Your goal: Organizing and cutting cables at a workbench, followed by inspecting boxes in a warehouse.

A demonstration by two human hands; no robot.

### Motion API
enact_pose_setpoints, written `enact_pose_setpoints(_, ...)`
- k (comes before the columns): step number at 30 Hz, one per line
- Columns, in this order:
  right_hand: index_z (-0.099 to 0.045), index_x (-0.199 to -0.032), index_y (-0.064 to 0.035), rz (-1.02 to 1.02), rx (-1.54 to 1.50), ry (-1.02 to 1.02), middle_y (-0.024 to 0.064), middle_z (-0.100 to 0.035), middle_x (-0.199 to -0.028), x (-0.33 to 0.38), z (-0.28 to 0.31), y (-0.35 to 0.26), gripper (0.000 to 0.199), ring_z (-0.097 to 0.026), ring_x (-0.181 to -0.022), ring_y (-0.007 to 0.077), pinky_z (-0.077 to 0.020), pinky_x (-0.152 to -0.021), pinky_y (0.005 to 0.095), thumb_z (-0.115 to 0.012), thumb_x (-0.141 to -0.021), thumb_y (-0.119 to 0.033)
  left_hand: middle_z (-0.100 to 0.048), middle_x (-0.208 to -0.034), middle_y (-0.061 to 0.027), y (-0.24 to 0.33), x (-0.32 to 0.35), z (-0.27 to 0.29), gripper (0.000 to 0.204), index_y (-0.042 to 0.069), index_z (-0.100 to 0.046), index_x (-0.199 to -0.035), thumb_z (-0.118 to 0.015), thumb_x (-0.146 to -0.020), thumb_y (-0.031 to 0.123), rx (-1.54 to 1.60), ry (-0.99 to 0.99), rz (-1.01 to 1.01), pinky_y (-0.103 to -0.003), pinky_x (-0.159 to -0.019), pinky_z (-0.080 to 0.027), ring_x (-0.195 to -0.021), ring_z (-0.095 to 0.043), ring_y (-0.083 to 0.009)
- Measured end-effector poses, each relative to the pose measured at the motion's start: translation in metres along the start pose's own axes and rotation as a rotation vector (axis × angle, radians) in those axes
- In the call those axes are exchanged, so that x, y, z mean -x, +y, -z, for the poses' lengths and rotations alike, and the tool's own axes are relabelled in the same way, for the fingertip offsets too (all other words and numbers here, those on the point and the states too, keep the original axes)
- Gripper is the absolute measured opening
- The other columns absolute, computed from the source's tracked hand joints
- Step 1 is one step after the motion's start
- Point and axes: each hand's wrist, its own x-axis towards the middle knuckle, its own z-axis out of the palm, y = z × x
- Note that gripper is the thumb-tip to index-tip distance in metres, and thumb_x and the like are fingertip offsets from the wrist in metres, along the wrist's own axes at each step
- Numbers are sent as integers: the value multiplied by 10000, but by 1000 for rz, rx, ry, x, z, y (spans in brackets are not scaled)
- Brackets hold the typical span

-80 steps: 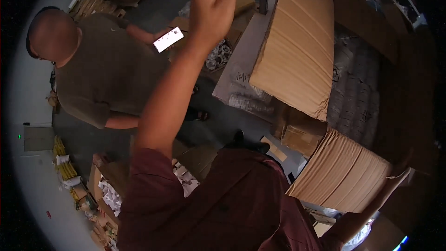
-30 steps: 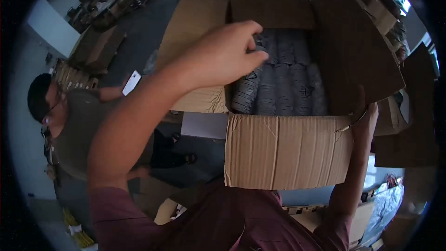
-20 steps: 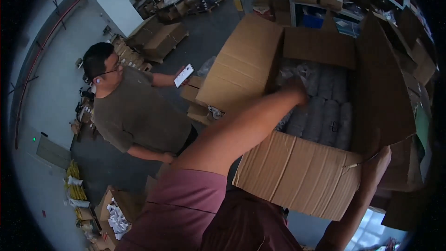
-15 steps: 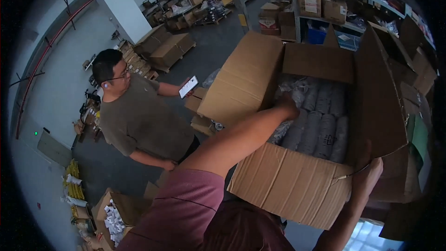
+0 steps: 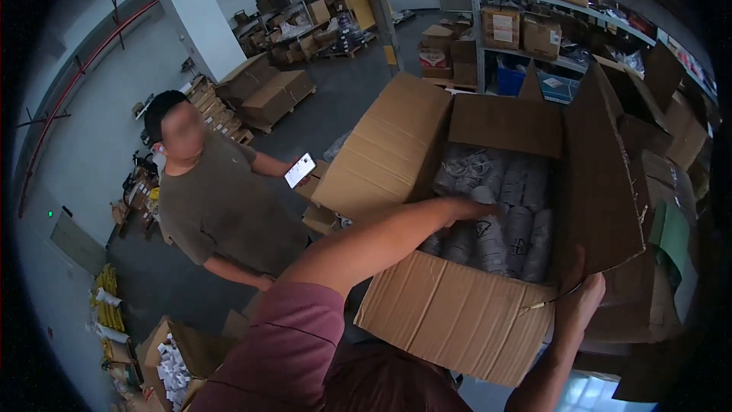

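My left hand [image 5: 463, 210] reaches into an open cardboard box [image 5: 457, 313] and closes around the upper end of a grey plastic-wrapped roll [image 5: 492, 248]. Its fingertips are partly hidden by the roll. Similar wrapped rolls [image 5: 522, 225] lie side by side in the box, with crumpled clear plastic [image 5: 461, 172] at the far left corner. At the box's near right corner is my right hand [image 5: 583, 301], its fingers curled and one digit pointing up along the side flap. A thin dark cable with a light metal tip [image 5: 539, 306] sticks out from it.
To the left stands a person [image 5: 229, 191] holding a phone [image 5: 300, 171]. Shelving [image 5: 480, 38] with cartons rises behind the box. More opened cartons [image 5: 656, 183] crowd the right side. At lower left, a carton [image 5: 202, 347] holds white pieces.
My left hand has moved toward the near side of the box, onto a roll whose printed mark now faces up. The person's head has turned toward me. The whole view has shifted slightly.
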Motion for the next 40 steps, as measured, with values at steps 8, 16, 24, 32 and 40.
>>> enact_pose_setpoints(8,-625,-952,69,14,-40,7,256,-645,-867,-7,-11,-10,196,-633,-818,418,-480,-681,432,-541,-911,-103,-139,-1536,-124,-19,-28,-1,1067,134,-269,-1454,-625,-651,740,144,81,14,-462,-1106,-141,-1415,-105,-277)
enact_pose_setpoints(16,-628,-904,40,-4,-34,34,245,-614,-777,-4,-6,-3,223,-602,-729,422,-456,-620,423,-521,-928,-154,-125,-1540,-108,-11,-31,-9,1055,154,-262,-1460,-557,-665,780,131,-3,20,-502,-1105,-101,-1419,-70,-289)
enact_pose_setpoints(24,-626,-906,35,-11,-48,48,224,-625,-777,-5,-7,0,211,-610,-748,407,-464,-645,417,-534,-920,-155,-206,-1513,-146,21,16,-15,1091,83,-273,-1443,-673,-600,648,59,32,-22,-473,-1096,-169,-1388,-190,-311)
enact_pose_setpoints(32,-625,-933,31,-46,-7,-5,218,-636,-818,-4,-8,0,200,-622,-765,392,-473,-671,409,-536,-920,-147,-279,-1478,-145,27,8,-8,1053,65,-283,-1434,-605,-679,725,231,-206,-264,-410,-1074,-257,-1358,-266,-278)
enact_pose_setpoints(40,-624,-988,24,-35,-88,-37,199,-654,-891,-8,-8,-5,174,-645,-818,353,-482,-718,393,-550,-912,-113,-158,-1524,-151,19,0,-35,1010,69,-111,-1475,-361,-797,774,-55,155,22,-481,-1091,-223,-1403,-139,-333)
